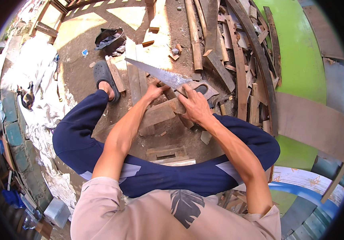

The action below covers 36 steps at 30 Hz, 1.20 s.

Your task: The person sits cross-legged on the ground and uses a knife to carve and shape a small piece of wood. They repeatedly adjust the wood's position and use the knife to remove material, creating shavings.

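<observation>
From the head camera, the right hand (196, 106) hides most of the handle of one handsaw (168, 76); whether its fingers close round the handle cannot be told. The left hand (154, 91) presses on one wood block (160, 113) under the blade, fingertips hidden. One sandal (105, 78) shows; the other foot is out of sight.

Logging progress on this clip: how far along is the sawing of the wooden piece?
Done: small offcuts lie on the ground beyond the work. In hand: the right hand grips the handle of the handsaw, whose blade points away to the left; the left hand steadies the wooden piece. Left: the piece looks whole; the hands hide any cut, so its depth cannot be judged.
</observation>
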Motion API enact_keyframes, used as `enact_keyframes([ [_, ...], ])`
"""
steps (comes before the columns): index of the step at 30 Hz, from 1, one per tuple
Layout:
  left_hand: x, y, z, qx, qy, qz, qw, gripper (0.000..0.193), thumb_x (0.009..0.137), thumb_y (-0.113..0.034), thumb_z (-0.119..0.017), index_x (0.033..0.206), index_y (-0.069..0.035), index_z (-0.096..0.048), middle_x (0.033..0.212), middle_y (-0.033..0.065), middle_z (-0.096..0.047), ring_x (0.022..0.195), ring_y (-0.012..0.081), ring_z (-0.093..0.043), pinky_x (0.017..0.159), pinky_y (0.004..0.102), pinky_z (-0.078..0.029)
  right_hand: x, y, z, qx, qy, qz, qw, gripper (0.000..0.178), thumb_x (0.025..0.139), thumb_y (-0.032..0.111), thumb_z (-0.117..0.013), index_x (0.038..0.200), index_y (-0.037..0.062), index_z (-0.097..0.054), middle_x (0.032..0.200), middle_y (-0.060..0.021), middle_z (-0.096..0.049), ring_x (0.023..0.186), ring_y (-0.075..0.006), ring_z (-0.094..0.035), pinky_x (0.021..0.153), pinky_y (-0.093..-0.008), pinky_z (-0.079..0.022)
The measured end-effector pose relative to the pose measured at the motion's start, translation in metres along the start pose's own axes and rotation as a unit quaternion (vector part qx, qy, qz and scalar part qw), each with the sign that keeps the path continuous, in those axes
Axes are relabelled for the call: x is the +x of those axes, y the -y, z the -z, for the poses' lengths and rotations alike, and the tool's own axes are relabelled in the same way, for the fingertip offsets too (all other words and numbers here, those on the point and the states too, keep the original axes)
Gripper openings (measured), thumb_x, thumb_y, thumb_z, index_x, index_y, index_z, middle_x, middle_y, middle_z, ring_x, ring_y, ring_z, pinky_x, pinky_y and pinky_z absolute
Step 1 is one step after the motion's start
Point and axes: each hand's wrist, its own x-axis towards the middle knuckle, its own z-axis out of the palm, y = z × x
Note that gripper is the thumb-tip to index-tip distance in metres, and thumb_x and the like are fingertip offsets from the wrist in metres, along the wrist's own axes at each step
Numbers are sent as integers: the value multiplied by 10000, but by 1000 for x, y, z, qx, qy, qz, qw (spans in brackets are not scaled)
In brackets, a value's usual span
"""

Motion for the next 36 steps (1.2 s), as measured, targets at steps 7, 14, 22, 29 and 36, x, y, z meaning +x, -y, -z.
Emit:
enact_keyframes([
  [7,55,-29,-16,276,47,-66,958,555,889,-366,-747,1339,-54,-653,1332,204,-677,1141,379,-677,1015,413,-524,1,-13,9,4,44,-89,995,775,589,201,-934,1281,113,-597,1455,-207,-417,1165,-392,-601,901,-472,-521],
  [14,70,7,-15,200,64,-46,977,872,925,-542,-634,1534,31,-386,1528,288,-484,1450,422,-432,1214,409,-353,9,-10,9,7,72,-142,987,785,610,204,-929,1322,168,-600,1469,-210,-415,1038,-432,-660,879,-502,-565],
  [22,50,-19,-13,99,154,70,981,1080,931,-576,-675,1655,-54,-67,1653,215,-337,1457,360,-451,1165,468,-400,23,-35,-19,27,88,-194,977,737,653,220,-912,1325,176,-612,1455,-211,-421,1118,-446,-638,919,-506,-569],
  [29,25,-27,33,285,95,114,947,832,972,-727,-443,1407,-35,-592,1276,236,-699,1176,347,-681,989,479,-507,34,-54,-63,29,126,-240,962,843,644,252,-934,1388,183,-544,1459,-220,-408,1221,-450,-583,961,-508,-555],
  [36,-51,-13,18,394,-30,-49,917,881,920,-729,-550,1389,16,-584,1251,289,-680,1195,420,-646,1006,486,-503,33,-51,-41,73,167,-262,948,1084,667,307,-962,1557,188,-355,1561,-251,-325,1292,-453,-570,1034,-497,-536],
])
